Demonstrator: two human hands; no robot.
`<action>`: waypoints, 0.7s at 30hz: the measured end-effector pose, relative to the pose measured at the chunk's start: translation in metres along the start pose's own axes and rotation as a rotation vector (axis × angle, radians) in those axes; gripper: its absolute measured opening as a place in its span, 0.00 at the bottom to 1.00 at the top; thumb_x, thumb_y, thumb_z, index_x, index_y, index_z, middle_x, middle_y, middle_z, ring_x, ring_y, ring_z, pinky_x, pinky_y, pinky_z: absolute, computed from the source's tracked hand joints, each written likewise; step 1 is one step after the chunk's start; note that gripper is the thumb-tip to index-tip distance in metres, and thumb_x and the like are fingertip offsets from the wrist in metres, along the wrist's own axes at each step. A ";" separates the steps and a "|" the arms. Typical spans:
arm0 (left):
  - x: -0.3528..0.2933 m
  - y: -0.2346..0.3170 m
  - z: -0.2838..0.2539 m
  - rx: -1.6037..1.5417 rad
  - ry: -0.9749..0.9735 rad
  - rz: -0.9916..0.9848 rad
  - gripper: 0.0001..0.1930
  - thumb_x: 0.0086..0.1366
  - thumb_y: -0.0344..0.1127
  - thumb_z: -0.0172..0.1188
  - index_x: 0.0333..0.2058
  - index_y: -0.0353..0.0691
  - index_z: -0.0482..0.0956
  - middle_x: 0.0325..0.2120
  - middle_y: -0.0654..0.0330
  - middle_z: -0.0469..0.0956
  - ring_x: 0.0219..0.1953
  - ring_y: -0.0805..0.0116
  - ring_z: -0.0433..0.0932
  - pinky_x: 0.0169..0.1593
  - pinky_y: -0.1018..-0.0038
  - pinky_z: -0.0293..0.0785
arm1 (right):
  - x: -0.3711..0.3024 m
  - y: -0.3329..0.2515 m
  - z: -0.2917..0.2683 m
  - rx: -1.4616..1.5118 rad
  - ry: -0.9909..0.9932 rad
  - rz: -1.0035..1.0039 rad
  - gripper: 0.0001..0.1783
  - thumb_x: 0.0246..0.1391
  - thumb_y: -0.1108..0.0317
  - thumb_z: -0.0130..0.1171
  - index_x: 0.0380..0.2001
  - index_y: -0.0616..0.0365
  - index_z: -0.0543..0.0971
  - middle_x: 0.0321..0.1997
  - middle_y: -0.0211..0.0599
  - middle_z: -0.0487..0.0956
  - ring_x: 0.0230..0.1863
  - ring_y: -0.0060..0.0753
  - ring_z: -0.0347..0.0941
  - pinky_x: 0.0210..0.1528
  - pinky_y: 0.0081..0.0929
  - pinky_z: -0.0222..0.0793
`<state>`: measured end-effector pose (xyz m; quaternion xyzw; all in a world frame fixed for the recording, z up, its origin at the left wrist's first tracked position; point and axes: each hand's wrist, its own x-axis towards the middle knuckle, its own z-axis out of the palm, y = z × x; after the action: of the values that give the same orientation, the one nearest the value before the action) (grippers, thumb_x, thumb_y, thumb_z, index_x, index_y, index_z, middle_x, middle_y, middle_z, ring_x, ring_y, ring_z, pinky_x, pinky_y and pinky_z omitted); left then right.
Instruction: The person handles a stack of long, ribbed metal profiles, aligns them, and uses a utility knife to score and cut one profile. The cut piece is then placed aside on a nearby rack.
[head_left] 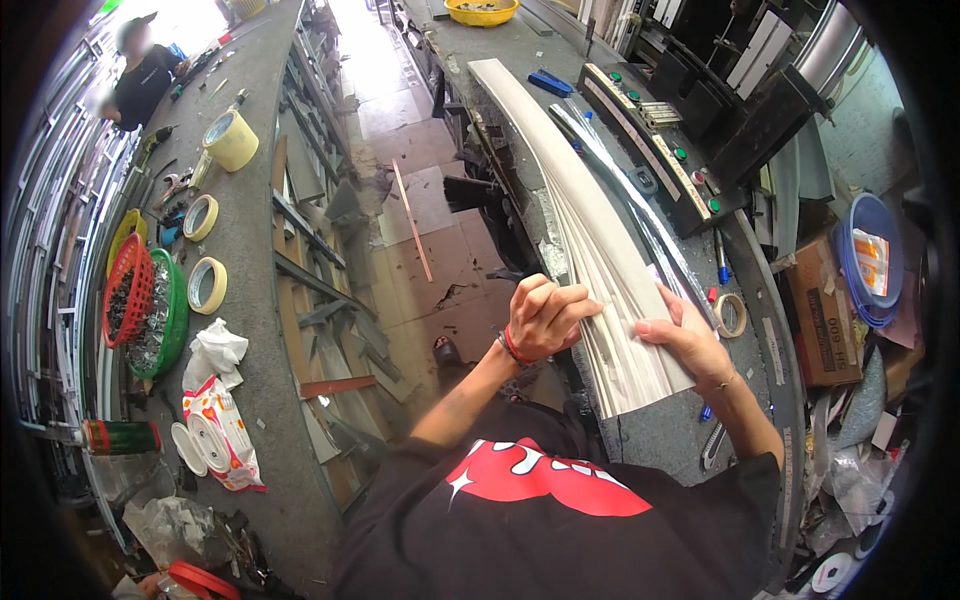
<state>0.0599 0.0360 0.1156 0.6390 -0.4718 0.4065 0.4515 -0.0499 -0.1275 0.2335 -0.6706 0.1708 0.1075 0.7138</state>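
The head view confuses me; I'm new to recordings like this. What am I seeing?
No robot: these are a person's bare hands, filmed from above by a fisheye camera worn on the head, which bends straight edges. The right hand holds a bundle of long pale strips, thumb on top. The left hand, fingers curled, meets the bundle's left edge; whether it grips is unclear. On the grey bench lie a tape roll, a pen and a black control box with green buttons. The left bench carries more tape.
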 end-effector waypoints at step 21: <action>-0.011 -0.003 -0.007 0.004 -0.006 0.023 0.14 0.45 0.33 0.59 0.34 0.50 0.77 0.35 0.73 0.74 0.35 0.74 0.65 0.45 0.71 0.64 | -0.005 -0.021 0.010 -0.132 0.040 0.085 0.39 0.46 0.71 0.63 0.60 0.70 0.58 0.51 0.40 0.73 0.48 0.22 0.72 0.51 0.20 0.67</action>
<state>0.0598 0.0463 0.1064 0.6357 -0.4796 0.4108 0.4439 -0.0459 -0.1186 0.2556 -0.7104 0.2060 0.1351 0.6593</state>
